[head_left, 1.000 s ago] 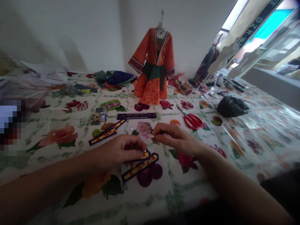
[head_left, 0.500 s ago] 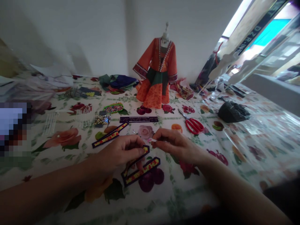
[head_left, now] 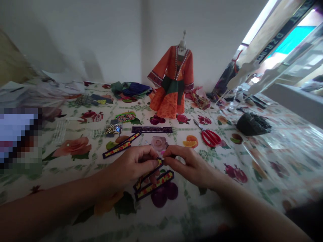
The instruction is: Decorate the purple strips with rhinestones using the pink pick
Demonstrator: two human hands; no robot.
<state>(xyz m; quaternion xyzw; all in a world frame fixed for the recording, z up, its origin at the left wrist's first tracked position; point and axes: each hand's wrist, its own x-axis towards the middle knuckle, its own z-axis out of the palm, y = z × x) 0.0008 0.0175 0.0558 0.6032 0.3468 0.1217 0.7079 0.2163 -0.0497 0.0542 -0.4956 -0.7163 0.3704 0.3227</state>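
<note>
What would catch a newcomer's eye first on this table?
Probably the small orange-and-green dress on its white stand, at the back of the flowered tablecloth. Nearer, the left hand pinches a yellow, purple-edged fabric strip, the right hand close beside it. Red-handled metal scissors lie farther right.

Left grip pinches yellow-patterned strip; right grip at its tip.

The patterned strip is cloth with a matt finish. The scissors combine metal blades with smooth red handles, apparently plastic. The surface has a smooth, plastic-like cover, glossy toward the right. The dress is matt cloth, its trim dotted with pale, bead-like pieces. The black bundle appears crinkled, with a dull sheen. The wall is smooth and matt.
</note>
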